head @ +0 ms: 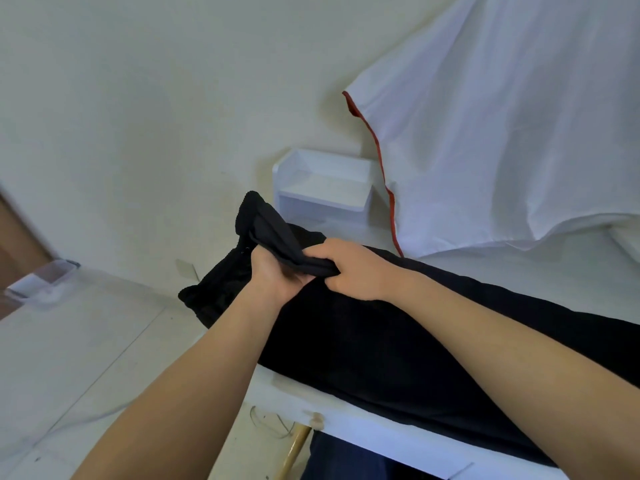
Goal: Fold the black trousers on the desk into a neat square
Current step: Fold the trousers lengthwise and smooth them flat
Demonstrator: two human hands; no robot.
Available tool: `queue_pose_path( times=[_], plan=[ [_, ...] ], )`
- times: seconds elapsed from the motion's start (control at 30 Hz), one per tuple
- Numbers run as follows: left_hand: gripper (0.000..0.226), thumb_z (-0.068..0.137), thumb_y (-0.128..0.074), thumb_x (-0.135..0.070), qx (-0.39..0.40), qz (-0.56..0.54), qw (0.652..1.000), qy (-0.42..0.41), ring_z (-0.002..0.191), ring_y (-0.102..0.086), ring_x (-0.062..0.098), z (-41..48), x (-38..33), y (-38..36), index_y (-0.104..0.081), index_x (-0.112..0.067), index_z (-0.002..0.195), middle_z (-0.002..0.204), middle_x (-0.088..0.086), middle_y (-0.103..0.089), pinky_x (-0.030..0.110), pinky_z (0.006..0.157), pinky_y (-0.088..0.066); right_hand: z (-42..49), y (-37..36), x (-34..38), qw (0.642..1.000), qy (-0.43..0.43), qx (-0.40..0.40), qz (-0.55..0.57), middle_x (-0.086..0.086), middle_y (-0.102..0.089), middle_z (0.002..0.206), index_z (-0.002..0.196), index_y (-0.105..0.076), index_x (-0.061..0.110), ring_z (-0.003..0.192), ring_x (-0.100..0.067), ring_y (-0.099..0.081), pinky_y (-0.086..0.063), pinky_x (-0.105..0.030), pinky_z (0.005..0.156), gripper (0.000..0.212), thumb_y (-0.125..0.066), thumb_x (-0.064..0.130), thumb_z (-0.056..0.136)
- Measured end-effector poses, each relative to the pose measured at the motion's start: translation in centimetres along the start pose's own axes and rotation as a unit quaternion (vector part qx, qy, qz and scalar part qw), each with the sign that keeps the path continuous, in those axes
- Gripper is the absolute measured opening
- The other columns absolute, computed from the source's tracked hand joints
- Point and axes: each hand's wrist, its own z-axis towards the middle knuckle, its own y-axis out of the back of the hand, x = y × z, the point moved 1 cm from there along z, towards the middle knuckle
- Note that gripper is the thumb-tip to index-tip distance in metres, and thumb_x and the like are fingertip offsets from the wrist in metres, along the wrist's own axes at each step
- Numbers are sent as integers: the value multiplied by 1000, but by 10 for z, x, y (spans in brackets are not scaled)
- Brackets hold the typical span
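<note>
No legible text anywhere.

Soft, even light is filling the room, moderately bright and slightly cool. The black trousers [381,341] are swallowing detail and reading as a flat dark mass. Far left of the trousers, a clear plastic piece [43,280] is smearing with blur. Above and right of them, the white cloth [502,133] is casting a faint shadow leftward onto the wall.
</note>
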Motion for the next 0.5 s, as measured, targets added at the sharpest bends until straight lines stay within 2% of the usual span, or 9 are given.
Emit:
queue_pose_path(
  times=[0.07, 0.1, 0.2, 0.27, 0.3, 0.33, 0.37, 0.43, 0.5],
  plan=[
    [44, 97, -29, -32, -16, 4, 1000, -16, 90, -69, 40, -1, -5, 3, -62, -5, 107, 108, 23, -67, 52, 68, -56, 1, 1, 3, 1000, -11, 6, 1, 0, -65, 93, 107, -61, 23, 87, -20, -58, -48, -44, 81, 44, -54, -4, 74],
    [47, 96, -29, -36, -24, 21, 999, -18, 97, -66, 41, 0, -7, 5, -62, -6, 111, 114, 24, -65, 54, 69, -55, 2, 4, 8, 1000, -15, 8, 10, 1, -66, 99, 115, -61, 21, 91, -18, -59, -49, -39, 84, 48, -54, -4, 75],
    [61, 93, -25, -49, -15, 43, 999, 0, 112, -58, 46, -2, -7, 6, -61, -9, 122, 122, 25, -62, 64, 74, -51, 8, 18, 23, 999, -17, -5, 47, 1, -69, 105, 120, -62, 18, 97, -15, -62, -49, -23, 84, 51, -55, -6, 75],
    [61, 93, -26, -47, -1, 7, 1000, -10, 103, -63, 44, -7, -7, 0, -72, -9, 103, 109, 24, -68, 63, 76, -51, 9, 25, 32, 999, -8, -3, 42, 2, -68, 97, 112, -63, 17, 91, -13, -62, -49, -28, 80, 44, -56, -6, 75],
    [60, 94, -27, -44, -5, -25, 999, -25, 95, -67, 40, -8, -8, -4, -75, -8, 88, 99, 22, -71, 58, 76, -52, 8, 27, 35, 999, 0, 2, 34, 5, -66, 90, 105, -63, 19, 84, -9, -60, -47, -29, 75, 42, -55, -7, 74],
    [57, 96, -27, -41, -20, -53, 997, -44, 89, -67, 35, -7, -11, -9, -73, -9, 82, 94, 19, -69, 52, 79, -53, 5, 27, 37, 999, 5, 8, 30, 8, -64, 86, 100, -61, 24, 80, -6, -57, -44, -29, 71, 42, -54, -8, 73],
    [50, 98, -26, -38, -46, -56, 995, -69, 87, -64, 30, -4, -16, -12, -66, -11, 85, 95, 15, -64, 44, 84, -51, 3, 25, 38, 999, 7, 15, 31, 8, -64, 87, 102, -61, 27, 79, -6, -57, -43, -29, 70, 46, -54, -9, 73],
    [37, 101, -24, -37, -82, -15, 992, -93, 89, -57, 23, 1, -25, -17, -55, -18, 97, 110, 5, -55, 37, 89, -44, -3, 21, 37, 999, 1, 15, 35, 3, -67, 102, 120, -60, 23, 89, -11, -59, -46, -28, 78, 56, -53, -9, 75],
    [43, 99, -24, -36, -95, 18, 994, -60, 120, -52, 28, 4, -34, -13, -50, -18, 129, 141, 5, -45, 42, 103, -36, -8, 15, 33, 999, -6, 4, 31, 4, -66, 110, 131, -55, 23, 96, -12, -59, -48, -28, 87, 63, -52, -8, 76]
  ],
)
